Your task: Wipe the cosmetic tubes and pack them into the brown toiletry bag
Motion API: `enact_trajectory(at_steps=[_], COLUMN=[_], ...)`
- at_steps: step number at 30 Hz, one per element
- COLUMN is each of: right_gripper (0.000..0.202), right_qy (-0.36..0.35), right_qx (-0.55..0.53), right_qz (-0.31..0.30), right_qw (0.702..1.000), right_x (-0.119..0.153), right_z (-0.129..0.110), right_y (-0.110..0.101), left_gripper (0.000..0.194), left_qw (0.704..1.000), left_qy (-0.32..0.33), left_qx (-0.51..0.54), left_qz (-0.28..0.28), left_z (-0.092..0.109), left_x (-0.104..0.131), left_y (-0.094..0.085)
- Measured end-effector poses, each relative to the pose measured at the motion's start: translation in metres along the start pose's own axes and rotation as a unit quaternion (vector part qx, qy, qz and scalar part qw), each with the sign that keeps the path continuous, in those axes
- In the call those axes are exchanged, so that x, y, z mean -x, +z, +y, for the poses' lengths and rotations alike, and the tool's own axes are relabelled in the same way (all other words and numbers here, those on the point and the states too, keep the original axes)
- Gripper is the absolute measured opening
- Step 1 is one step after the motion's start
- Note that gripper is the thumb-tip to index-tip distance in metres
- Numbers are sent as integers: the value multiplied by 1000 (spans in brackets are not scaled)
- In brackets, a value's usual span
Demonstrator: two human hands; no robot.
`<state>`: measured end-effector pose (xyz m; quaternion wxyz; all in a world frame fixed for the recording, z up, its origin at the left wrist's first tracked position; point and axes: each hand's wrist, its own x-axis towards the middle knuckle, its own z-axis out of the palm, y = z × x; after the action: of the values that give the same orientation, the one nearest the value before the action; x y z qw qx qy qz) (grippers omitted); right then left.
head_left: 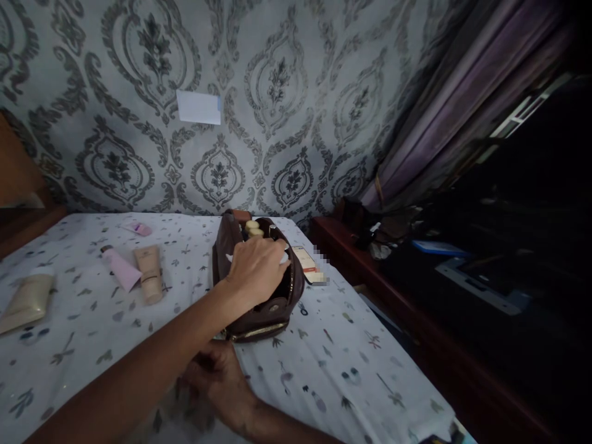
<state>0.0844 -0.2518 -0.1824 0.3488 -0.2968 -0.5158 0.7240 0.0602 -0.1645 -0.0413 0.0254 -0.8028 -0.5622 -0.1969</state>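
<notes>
A dark brown zippered bag (259, 327) stands unzipped on the printed sheet. My left hand (259, 268) reaches into its opening from above, fingers bent and closed. Something white shows beside those fingers, too covered to name. Inside the bag, behind the hand, are several cream-coloured round tops (253, 227). My right hand (219, 379) is low in front of the bag, under the left forearm. Its fingers are curled together and partly blurred; what they hold, if anything, is hidden.
Left of the bag lie a beige tube (148, 274), a lilac tube (122, 268), a small pink item (141, 229) and a cream tube (28, 301). A phone (308, 264) rests right of the bag. The bed's dark wooden edge (370, 271) runs along the right, before a patterned wall (287, 123).
</notes>
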Motion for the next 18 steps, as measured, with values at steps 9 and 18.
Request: enact_trajectory(at_steps=[9,18], right_gripper=[59,61], right_qy=[-3,13], right_qx=[5,12], right_qz=[5,13], right_qw=[1000,1000], right_x=[-1,-1], right_z=[4,5], right_y=[0,0], left_gripper=[23,25], left_qw=[1000,1000], left_qy=[5,0], left_qx=[-10,-8], left_qz=[-21,-24], left_z=[2,2], left_x=[-2,-6], left_y=[2,0])
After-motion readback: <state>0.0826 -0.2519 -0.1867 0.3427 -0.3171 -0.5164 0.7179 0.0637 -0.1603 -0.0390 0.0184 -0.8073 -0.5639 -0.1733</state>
